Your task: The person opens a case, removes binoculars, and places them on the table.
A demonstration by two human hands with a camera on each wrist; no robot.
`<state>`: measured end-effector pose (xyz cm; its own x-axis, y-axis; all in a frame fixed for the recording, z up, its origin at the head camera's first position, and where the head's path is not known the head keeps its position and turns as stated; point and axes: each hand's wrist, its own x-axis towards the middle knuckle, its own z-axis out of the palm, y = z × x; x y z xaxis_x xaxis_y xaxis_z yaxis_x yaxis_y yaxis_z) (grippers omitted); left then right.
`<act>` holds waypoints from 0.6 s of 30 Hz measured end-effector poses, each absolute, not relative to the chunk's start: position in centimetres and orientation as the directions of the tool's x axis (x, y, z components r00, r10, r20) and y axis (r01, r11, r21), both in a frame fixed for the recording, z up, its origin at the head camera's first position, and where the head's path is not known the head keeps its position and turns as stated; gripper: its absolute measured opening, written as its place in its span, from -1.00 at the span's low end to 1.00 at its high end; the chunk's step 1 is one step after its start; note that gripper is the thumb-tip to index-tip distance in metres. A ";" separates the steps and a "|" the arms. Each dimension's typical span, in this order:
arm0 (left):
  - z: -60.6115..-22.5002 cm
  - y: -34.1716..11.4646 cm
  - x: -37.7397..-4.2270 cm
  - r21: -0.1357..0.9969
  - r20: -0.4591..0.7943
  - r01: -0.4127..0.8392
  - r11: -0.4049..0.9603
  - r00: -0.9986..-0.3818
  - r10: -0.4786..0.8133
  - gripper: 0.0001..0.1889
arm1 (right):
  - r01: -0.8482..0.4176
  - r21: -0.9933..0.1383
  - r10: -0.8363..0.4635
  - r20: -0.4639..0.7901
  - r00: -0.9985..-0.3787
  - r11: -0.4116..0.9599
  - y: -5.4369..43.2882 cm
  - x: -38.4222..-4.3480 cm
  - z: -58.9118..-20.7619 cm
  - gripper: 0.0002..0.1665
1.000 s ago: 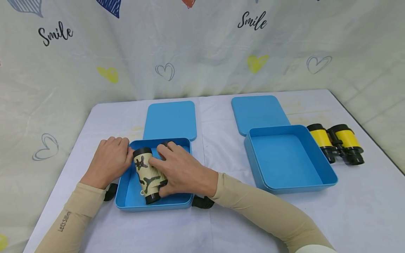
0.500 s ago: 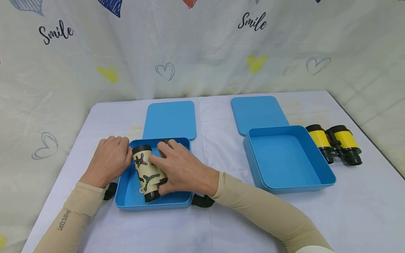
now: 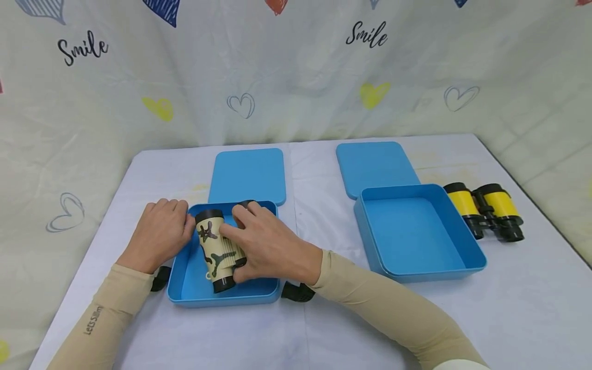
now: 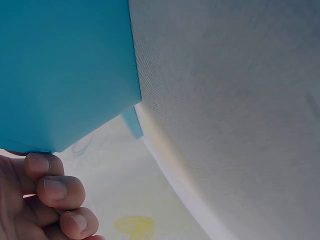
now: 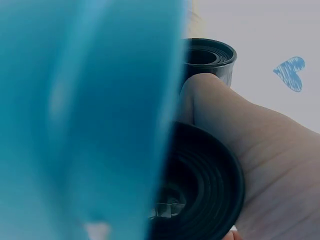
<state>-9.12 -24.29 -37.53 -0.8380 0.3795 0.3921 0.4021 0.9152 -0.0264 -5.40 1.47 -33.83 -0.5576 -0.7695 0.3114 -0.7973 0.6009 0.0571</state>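
Camouflage-patterned binoculars (image 3: pixel 215 252) lie tilted in the left blue box (image 3: pixel 187 288), black eyecups toward the near side. My right hand (image 3: pixel 273 246) grips them from above, spread across the ridged middle and far barrel, which it largely hides. The right wrist view has two black eyepieces (image 5: pixel 210 175) close up, partly behind the blurred blue box wall. My left hand (image 3: pixel 159 234) pinches the left box's rim near its far left corner. Its curled fingers (image 4: pixel 62 192) show below the box in the left wrist view; the thumb is mostly hidden.
On the right stands a second open blue box (image 3: pixel 421 231), with nothing in it. Yellow-and-black binoculars (image 3: pixel 485 208) lie against its right side. Two flat blue lids (image 3: pixel 250 174) rest behind the boxes. A printed cloth backdrop (image 3: pixel 296 72) hangs beyond the table's far edge.
The camouflage binoculars have shifted very slightly toward the far side of the box under my right hand. My left hand has stayed on the rim.
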 end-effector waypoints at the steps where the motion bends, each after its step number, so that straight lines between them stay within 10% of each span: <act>1: -37.5 -24.3 -9.1 -0.025 0.395 0.404 0.914 -0.836 0.380 -0.71 | -0.798 0.056 -0.769 0.315 -0.557 0.601 1.5 -5.4 -33.8 -0.23; 18: -37.5 -24.1 -9.0 -0.009 0.380 0.391 0.921 -0.850 0.364 -0.72 | -0.788 0.032 -0.744 0.352 -0.567 0.615 2.3 -5.2 -32.8 -0.23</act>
